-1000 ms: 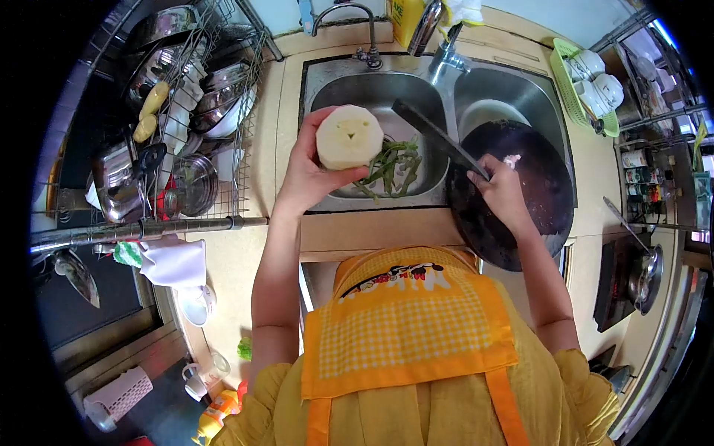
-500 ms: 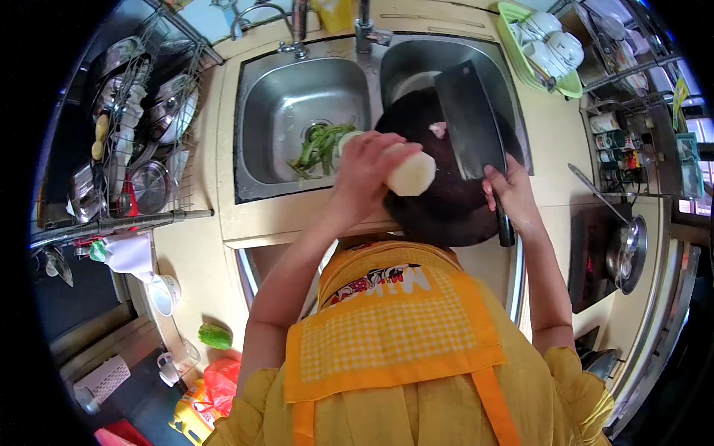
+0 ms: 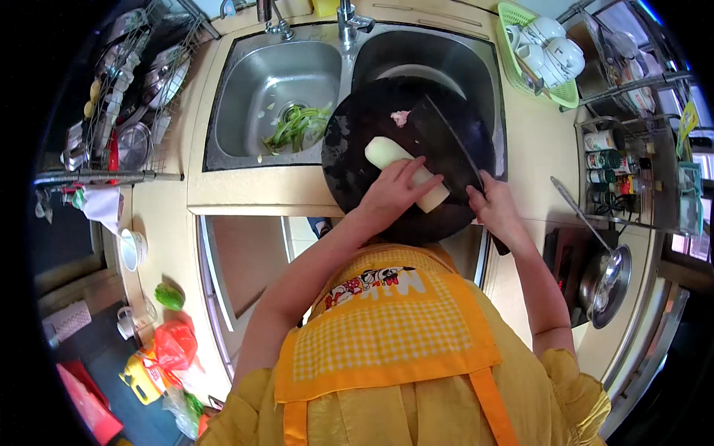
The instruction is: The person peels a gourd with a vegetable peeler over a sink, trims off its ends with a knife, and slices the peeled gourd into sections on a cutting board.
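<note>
A round dark chopping board [image 3: 348,134] lies over the front of the right sink bowl. On it rests a peeled, pale green gourd [image 3: 385,152], set at a slant. My left hand [image 3: 388,195] is closed over its middle and near part, pressing it against the board. With my right hand [image 3: 497,209] I grip the handle of a dark cleaver [image 3: 445,141]; its broad blade stands just right of the gourd, apart from it. A small pink scrap, perhaps meat [image 3: 400,118], sits on the board beyond the gourd.
Green peelings [image 3: 297,128] lie around the drain of the left sink bowl [image 3: 245,82]. A green dish basket [image 3: 569,97] with white bowls stands back right. A pan [image 3: 616,286] with a ladle sits on the stove at right. A wire rack [image 3: 167,111] is at left.
My left hand has brought the gourd from above the sink's middle down onto the board. The cleaver has shifted slightly left and lower. The view has moved a little.
</note>
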A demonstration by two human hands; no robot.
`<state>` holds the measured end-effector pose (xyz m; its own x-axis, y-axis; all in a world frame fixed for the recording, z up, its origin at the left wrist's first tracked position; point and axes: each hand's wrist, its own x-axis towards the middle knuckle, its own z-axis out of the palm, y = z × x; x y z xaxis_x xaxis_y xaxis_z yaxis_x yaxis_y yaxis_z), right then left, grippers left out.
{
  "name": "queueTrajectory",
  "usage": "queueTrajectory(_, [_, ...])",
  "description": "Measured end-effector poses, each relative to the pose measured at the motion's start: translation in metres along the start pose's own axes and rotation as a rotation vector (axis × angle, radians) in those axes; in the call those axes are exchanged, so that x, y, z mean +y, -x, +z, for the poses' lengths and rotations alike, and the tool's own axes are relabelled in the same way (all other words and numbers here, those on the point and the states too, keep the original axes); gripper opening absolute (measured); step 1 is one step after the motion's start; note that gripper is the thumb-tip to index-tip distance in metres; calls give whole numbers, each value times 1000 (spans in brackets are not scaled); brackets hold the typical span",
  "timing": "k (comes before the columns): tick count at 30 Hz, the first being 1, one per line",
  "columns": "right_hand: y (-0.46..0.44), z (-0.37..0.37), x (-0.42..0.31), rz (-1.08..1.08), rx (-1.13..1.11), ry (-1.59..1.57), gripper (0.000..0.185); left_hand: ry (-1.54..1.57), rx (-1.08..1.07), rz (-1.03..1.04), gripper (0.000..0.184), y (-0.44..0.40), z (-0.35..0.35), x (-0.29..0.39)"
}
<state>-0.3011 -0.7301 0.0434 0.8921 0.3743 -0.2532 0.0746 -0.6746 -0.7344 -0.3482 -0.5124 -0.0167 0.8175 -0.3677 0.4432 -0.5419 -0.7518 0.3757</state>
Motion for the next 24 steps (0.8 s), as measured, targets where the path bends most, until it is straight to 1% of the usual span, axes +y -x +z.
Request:
queueTrajectory(4, [-4, -7, 0, -1, -98, 184, 21, 260, 42, -159, 45, 17, -11, 3])
queueTrajectory(7, [-8, -12, -7, -68, -147, 272, 22, 158, 119, -189, 41, 21, -6, 2])
queueTrajectory(10, [-8, -16, -10, -169, -142, 419, 22, 64, 159, -219, 37, 14, -3, 7])
queueTrajectory(13, [-8, -21, -10, -135, -208, 318, 22, 35, 167, -219, 33, 14, -3, 8])
queueTrajectory(16, [-3, -17, -14, -104, -161, 372, 22, 33, 187, -216, 31, 28, -1, 4])
queueTrajectory(19, [-4, -9, -9, -80, -200, 247, 23, 63, 212, -231, 32, 36, 3, 4])
queueTrajectory(24, [7, -12, -27, -172, -190, 319, 22, 92, 213, -220, 36, 40, 4, 3])
